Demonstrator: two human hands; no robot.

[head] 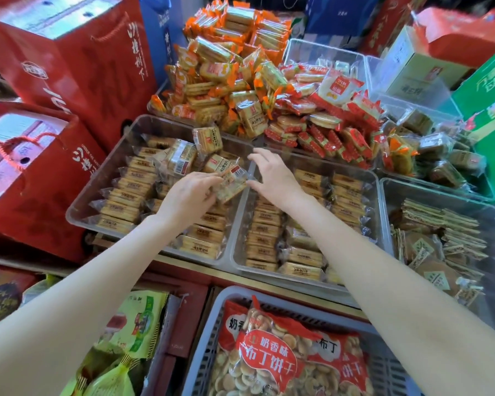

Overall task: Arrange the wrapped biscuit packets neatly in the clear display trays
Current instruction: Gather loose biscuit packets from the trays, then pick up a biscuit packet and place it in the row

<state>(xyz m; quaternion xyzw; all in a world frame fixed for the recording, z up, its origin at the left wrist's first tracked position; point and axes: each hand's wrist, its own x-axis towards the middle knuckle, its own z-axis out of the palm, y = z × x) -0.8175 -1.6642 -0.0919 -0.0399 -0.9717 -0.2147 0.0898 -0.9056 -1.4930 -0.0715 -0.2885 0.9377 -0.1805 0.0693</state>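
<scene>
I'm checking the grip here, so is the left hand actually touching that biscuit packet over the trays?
Touching. The head view shows the left hand with its fingers curled round the biscuit packet, held above the left tray.

I see through one head camera, wide-angle, looking forward and down from close above the trays (160, 252); both forearms reach in from below.

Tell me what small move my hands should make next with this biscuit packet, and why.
Probably lower the packet that the left hand holds into the left tray, standing it beside the neat rows. It is held tilted above that tray near the dividing wall, while loose packets are heaped behind.
</scene>
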